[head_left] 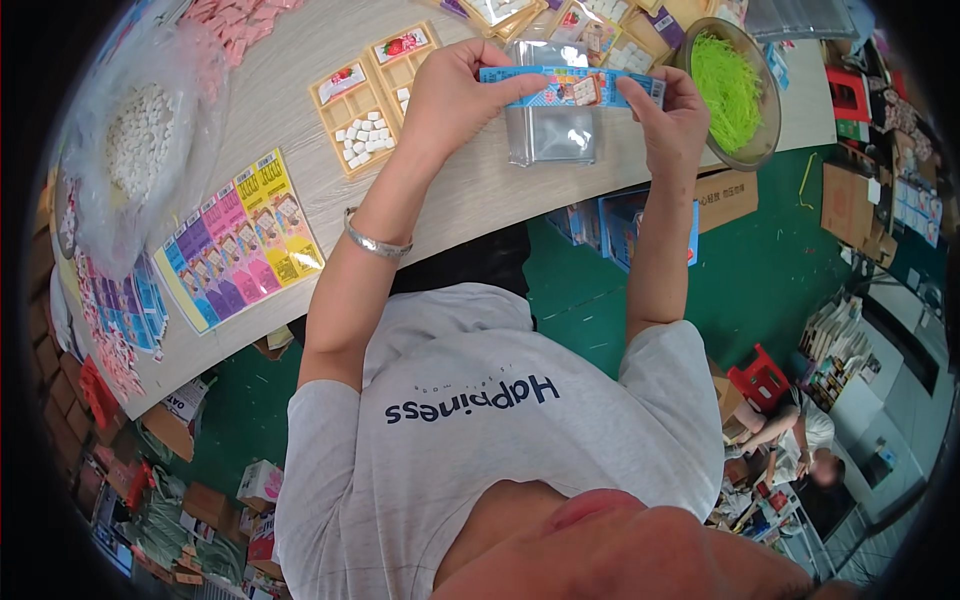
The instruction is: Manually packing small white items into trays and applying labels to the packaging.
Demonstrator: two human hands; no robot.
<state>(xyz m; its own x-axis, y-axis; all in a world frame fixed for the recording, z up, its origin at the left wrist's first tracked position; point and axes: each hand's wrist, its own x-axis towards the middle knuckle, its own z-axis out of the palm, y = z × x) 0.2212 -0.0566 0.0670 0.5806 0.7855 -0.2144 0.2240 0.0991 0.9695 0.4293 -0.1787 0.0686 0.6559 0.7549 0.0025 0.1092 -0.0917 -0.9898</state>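
Between my two hands a blue printed label strip point(575, 88) is stretched out level. Its left end is pinched by the thumb and fingers of my left hand point(450, 98), its right end by those of my right hand point(672, 122). Directly below the strip a clear plastic box point(552, 140) rests on the table. Whether the strip touches the box I cannot tell. Left of my left hand lies a tan compartment tray point(325, 118) with small white blocks point(365, 138) and a strawberry-printed card in it. Another such tray point(385, 75) adjoins it, partly hidden by that hand.
A bowl point(768, 135) of green paper shreds point(728, 90) stands right of my right hand. On the left are a plastic bag point(90, 190) of white pieces, colourful label sheets point(240, 240) and pink pieces point(235, 25). More filled trays line the far side. Another person point(812, 435) sits farther right.
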